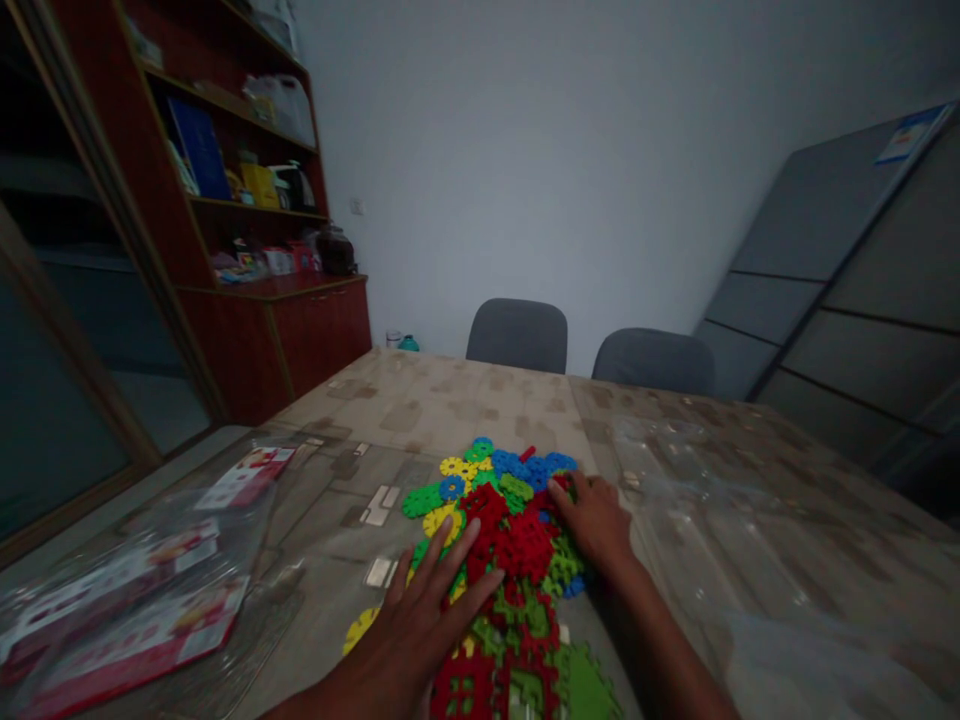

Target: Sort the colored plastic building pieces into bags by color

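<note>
A heap of plastic interlocking building pieces (517,540) lies on the table in front of me, in red, green, blue and yellow. My left hand (424,615) rests on the heap's left side, fingers spread over yellow, green and red pieces. Over at the right edge, my right hand (598,522) touches the red and blue pieces with its fingers loosely bent and apart; neither hand visibly grips a piece. Red window-like square pieces (461,690) and a green toothed piece (589,685) lie nearest me. Yellow and blue flower-shaped discs (452,466) sit toward the far side.
Clear plastic packaging with printed red-and-white cards (150,640) lies on the table's left. More clear plastic trays (720,540) cover the right. Two grey chairs (517,335) stand beyond the patterned table (450,390). A wooden shelf cabinet (315,335) is at the back left.
</note>
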Demonstrator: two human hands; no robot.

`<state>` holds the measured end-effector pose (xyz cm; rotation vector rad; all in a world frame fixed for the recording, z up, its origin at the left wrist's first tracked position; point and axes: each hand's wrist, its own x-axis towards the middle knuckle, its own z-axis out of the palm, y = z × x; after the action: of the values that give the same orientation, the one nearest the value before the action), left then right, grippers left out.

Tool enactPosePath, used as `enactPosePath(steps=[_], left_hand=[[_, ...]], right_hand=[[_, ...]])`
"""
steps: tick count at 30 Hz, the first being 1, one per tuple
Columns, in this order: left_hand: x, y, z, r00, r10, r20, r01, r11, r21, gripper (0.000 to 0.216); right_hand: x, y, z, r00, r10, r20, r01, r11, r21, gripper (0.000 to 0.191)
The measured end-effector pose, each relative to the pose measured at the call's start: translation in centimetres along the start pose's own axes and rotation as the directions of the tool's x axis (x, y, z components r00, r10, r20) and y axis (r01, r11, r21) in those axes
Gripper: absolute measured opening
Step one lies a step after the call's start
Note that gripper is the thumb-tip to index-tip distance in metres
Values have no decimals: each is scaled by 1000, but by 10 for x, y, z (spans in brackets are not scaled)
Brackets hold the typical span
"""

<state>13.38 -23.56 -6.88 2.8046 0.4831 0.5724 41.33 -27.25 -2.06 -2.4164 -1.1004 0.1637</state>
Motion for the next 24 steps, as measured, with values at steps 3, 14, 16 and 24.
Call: enactPosePath(steps=[3,14,16,24], left_hand=[[5,8,7,998,41,-46,-40,999,28,118],[61,15,-10,953,-162,-257,106,970,-218,59],[75,6,-18,942,-190,-278,119,960,-252,49],[90,-53,-24,866,-437,-244,331,866,-376,53]], right_hand=[[-10,-10,-1,997,-45,56,40,996,78,44],[-27,-49,-29,938,-336,85,288,892,348,57],[-1,-42,-31,963,-266,49,241,926,290,55],[51,-20,4,991,-110,82,104,992,74,31]])
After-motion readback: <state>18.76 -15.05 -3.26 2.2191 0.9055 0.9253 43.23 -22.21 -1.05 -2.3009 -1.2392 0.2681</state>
